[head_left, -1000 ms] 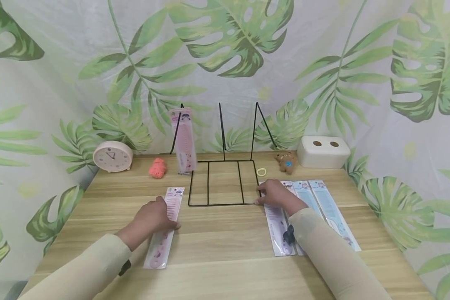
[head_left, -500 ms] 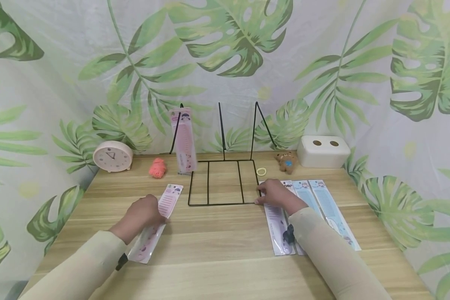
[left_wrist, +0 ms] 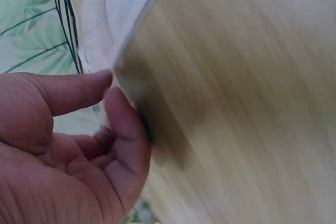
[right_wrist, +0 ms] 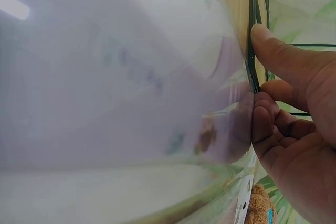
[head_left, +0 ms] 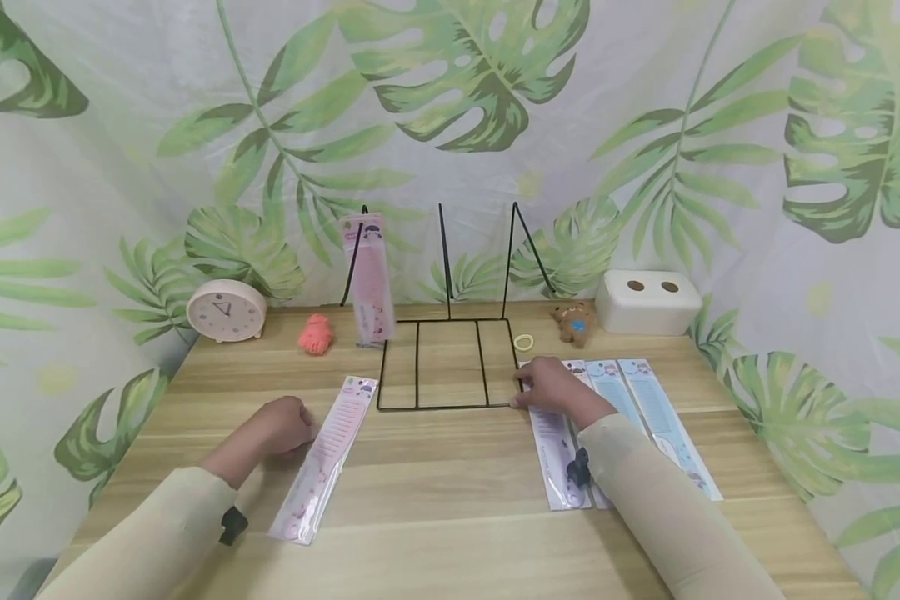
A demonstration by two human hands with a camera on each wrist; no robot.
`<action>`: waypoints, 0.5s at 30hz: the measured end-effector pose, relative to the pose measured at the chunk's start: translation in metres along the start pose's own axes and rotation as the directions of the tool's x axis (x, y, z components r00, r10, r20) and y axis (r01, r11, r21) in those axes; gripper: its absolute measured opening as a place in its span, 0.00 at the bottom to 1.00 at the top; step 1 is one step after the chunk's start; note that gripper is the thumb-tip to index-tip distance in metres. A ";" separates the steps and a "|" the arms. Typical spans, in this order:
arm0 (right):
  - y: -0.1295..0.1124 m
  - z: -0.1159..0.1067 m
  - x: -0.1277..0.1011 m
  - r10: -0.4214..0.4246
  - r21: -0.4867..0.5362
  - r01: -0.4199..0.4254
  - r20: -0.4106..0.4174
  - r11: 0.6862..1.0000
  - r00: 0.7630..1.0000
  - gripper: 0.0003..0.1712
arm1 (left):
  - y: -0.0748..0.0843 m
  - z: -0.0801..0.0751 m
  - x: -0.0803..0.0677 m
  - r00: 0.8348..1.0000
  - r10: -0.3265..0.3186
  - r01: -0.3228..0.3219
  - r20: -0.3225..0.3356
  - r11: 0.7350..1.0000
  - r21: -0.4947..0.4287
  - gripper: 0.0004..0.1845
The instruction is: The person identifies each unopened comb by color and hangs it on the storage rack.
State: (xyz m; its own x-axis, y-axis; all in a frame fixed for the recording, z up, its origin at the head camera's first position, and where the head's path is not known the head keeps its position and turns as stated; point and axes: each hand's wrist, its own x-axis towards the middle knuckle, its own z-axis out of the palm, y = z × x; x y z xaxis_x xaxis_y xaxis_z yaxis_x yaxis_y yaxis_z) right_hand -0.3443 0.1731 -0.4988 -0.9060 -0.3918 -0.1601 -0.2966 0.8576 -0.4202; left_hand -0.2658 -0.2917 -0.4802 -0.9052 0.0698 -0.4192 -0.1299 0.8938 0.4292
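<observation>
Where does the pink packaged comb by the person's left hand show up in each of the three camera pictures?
Head: pink comb packet lies slanted on the table, just right of the left hand.
Left wrist: its edge sits top left, at the fingertips.
Right wrist: not in view.
Shared landmark: the black wire rack, also seen at and.

The head camera looks forward and down from above the near edge of the light wooden table (head_left: 450, 492), taking in its whole top, both sleeved arms and the leaf-printed cloth backdrop (head_left: 465, 100). The left wrist camera sits very close to the tabletop, beside the left hand (left_wrist: 68, 150), facing along the wood toward the black wire rack (left_wrist: 65, 19). The right wrist camera is nearly pressed against a clear-wrapped lilac comb pack (right_wrist: 121, 77), facing the same rack, which all three views share.
</observation>
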 end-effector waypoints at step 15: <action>0.001 0.002 0.001 0.013 0.015 -0.014 0.003 1.000 1.000 0.34 | 0.027 0.021 -0.010 0.996 -0.072 0.078 -0.057 0.991 0.106 0.33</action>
State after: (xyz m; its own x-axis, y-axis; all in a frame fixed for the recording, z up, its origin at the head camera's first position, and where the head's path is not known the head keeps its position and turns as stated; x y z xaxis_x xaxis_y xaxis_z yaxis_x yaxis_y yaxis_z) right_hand -0.3448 0.1730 -0.5017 -0.9089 -0.3813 -0.1688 -0.2796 0.8577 -0.4315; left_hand -0.2521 -0.2587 -0.4809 -0.9152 -0.0202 -0.4026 -0.1562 0.9384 0.3082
